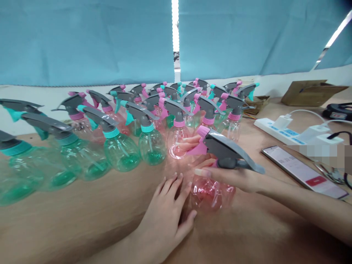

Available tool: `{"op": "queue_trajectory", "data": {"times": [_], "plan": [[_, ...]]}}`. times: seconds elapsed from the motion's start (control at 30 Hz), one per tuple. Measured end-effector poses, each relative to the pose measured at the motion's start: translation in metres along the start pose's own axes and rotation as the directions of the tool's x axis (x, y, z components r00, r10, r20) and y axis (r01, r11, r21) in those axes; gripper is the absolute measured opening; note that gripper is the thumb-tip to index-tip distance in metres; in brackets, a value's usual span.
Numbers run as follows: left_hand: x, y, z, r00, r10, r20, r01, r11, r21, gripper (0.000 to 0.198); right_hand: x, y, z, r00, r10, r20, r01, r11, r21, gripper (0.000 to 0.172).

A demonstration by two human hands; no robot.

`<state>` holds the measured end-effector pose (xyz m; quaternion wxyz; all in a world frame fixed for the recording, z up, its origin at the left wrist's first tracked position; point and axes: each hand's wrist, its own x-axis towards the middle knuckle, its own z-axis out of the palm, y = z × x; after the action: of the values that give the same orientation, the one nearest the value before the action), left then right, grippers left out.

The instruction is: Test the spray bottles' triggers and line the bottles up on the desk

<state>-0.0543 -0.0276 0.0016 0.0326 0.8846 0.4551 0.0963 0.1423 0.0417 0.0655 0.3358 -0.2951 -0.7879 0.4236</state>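
Note:
At the front of the table, my right hand (229, 176) is closed round the neck of a clear pink spray bottle (211, 194) with a grey and pink trigger head. The thumb lies across the near side, and some fingers show behind the pink trigger. My left hand (166, 211) rests on the tabletop just left of this bottle, fingers stretched out and holding nothing. Whether its thumb touches the bottle I cannot tell. Beyond my hands stand another pink spray bottle (177, 141) and a green spray bottle (152, 148).
Several green and pink spray bottles stand in rows across the back and left, including a green one (121, 152). To the right lie a phone (299, 170) and a white power strip (280, 130) with plugged-in chargers. A cardboard box (305, 93) sits at the back right.

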Motion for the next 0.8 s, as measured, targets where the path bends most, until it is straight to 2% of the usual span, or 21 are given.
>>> {"op": "queue_trajectory", "data": {"times": [0.4, 0.6, 0.8], "plan": [[0.0008, -0.0001, 0.0, 1.0, 0.0, -0.007, 0.0, 1.0, -0.006, 0.041, 0.0023, -0.0084, 0.0035, 0.996, 0.034, -0.08, -0.03, 0.998, 0.052, 0.009], [0.001, -0.0003, 0.0004, 1.0, 0.003, -0.006, -0.003, 1.0, 0.003, 0.04, -0.0008, -0.0024, 0.0029, 0.995, 0.057, -0.077, -0.051, 0.996, 0.08, 0.02], [0.001, -0.0002, 0.0013, 1.0, 0.004, 0.005, -0.004, 1.0, 0.017, 0.043, -0.0018, -0.0077, 0.002, 0.989, 0.105, -0.102, -0.091, 0.987, 0.131, 0.01]]}}
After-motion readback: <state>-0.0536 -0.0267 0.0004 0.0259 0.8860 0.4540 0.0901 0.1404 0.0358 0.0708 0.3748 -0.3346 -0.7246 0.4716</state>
